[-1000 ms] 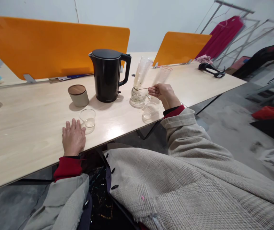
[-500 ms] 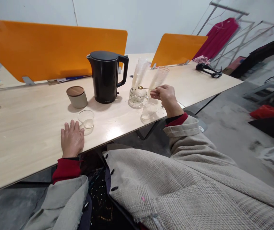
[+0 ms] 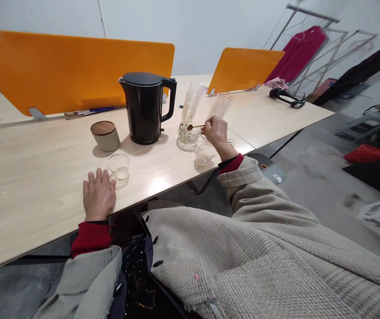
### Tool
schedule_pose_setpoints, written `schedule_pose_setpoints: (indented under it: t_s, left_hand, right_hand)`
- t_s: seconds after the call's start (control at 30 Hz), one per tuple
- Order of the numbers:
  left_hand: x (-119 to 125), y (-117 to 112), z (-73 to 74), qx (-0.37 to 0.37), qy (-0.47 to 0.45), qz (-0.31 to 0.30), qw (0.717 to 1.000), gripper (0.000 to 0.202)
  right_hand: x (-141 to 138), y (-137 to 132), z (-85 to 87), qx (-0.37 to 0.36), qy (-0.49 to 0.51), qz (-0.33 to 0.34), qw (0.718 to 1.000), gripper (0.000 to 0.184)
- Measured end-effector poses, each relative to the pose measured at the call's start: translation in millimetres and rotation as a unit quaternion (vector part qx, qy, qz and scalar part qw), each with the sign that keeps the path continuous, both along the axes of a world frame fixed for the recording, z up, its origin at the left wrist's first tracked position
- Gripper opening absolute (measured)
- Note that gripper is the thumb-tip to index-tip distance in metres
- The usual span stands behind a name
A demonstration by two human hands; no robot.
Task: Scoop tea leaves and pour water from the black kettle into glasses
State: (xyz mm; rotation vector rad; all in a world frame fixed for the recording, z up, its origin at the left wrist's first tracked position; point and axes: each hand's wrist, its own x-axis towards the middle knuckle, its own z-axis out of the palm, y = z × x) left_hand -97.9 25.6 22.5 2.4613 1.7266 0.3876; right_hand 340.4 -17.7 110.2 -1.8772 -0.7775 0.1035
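My right hand [image 3: 215, 133] is closed on the handle of a small gold-coloured spoon [image 3: 196, 127]. The spoon's bowl is over the mouth of a ribbed glass cup [image 3: 187, 141], which has dark bits on its inside. Below that hand a small clear cup [image 3: 205, 155] stands near the table's edge, partly hidden by the wrist. My left hand [image 3: 99, 195] lies flat on the table with its fingers spread. Just beside its fingertips stands another clear cup [image 3: 119, 168], which looks to have nothing in it.
A black kettle [image 3: 145, 110] stands behind the cups, next to a grey canister [image 3: 106, 138] with a wooden lid. Two stacks of clear plastic cups [image 3: 192, 101] rise behind the ribbed cup. Dark crumbs lie on the table [image 3: 53, 177]. Orange dividers [image 3: 76, 75] line the back.
My right hand has moved left and slightly down, bringing the spoon's bowl lower and tilting it at the ribbed cup. My left hand stays flat in place.
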Motion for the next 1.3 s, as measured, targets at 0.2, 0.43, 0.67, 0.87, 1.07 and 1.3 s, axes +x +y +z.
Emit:
schedule_pose_setpoints:
  t_s: [0.2, 0.43, 0.67, 0.87, 1.07, 1.3]
  left_hand:
    - [0.2, -1.6, 0.5, 0.002, 0.002, -0.001, 1.0, 0.069]
    - [1.1, -2.1, 1.8, 0.0, 0.001, 0.0, 1.0, 0.069]
    - [1.1, -1.7, 2.6, -0.006, 0.0, -0.001, 1.0, 0.069]
    - [-0.2, -1.0, -1.1, 0.004, -0.005, 0.003, 1.0, 0.068]
    - [-0.4, -0.5, 0.4, -0.001, 0.001, -0.001, 1.0, 0.068]
    - [-0.1, -0.9, 0.4, -0.004, 0.002, 0.004, 1.0, 0.068]
  right_hand:
    - [-12.1, 5.0, 4.6, -0.004, -0.024, 0.016, 1.0, 0.029]
    - [-13.9, 0.4, -2.2, -0.01, -0.062, 0.045, 0.997, 0.021]
    - [-27.7, -10.9, -1.1, -0.028, -0.084, 0.066, 0.994, 0.019]
    - [-31.5, -25.6, 3.7, -0.023, -0.101, 0.083, 0.991, 0.028]
    - [-14.5, -31.8, 12.6, 0.041, 0.037, 0.087, 0.995, 0.03]
    - [3.5, -30.5, 11.0, 0.058, 0.175, 0.05, 0.981, 0.026]
